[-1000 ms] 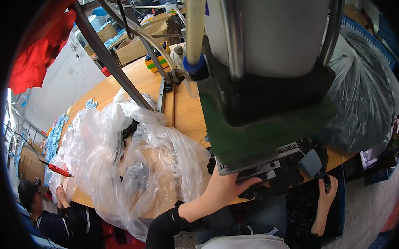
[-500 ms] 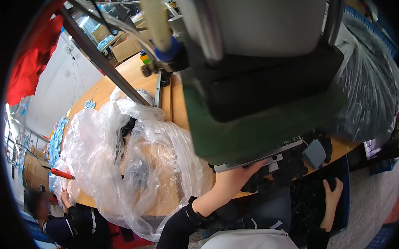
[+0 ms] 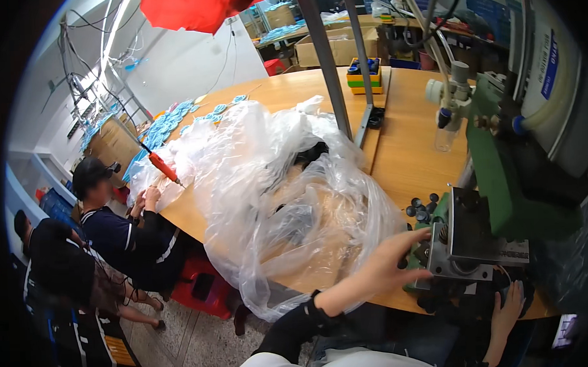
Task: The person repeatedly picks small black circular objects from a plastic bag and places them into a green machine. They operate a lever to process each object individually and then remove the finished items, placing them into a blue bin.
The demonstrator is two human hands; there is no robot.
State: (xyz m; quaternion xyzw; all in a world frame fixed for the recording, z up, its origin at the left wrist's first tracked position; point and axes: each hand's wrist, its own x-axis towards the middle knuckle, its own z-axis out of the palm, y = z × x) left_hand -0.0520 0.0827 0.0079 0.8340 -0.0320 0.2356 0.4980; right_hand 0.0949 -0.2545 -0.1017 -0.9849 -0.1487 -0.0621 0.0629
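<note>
My left hand [image 3: 391, 264] reaches to the left side of a green bench press [image 3: 501, 170]. Its thumb and fingers are apart, beside the metal block [image 3: 461, 255] under the press head. A small dark rounded piece shows between thumb and fingertips; whether they touch it cannot be made out. To the right of the block, my right hand [image 3: 507, 309] has its fingers stretched out over something dark at the table edge, mostly hidden beneath them. Several small black round parts [image 3: 422, 210] lie beside the press base.
Crumpled clear plastic bags [image 3: 261, 184] cover much of the wooden table [image 3: 415, 134] at left. A red electric screwdriver [image 3: 162, 167] hangs over them. A yellow-green box [image 3: 366, 84] stands farther back. A co-worker [image 3: 117, 215] sits at the left; another person [image 3: 54, 256] is behind.
The view has swung left. My left hand, partly hidden under the press head before, now shows at its left side. My right hand has moved from the dark bin up to the table edge.
</note>
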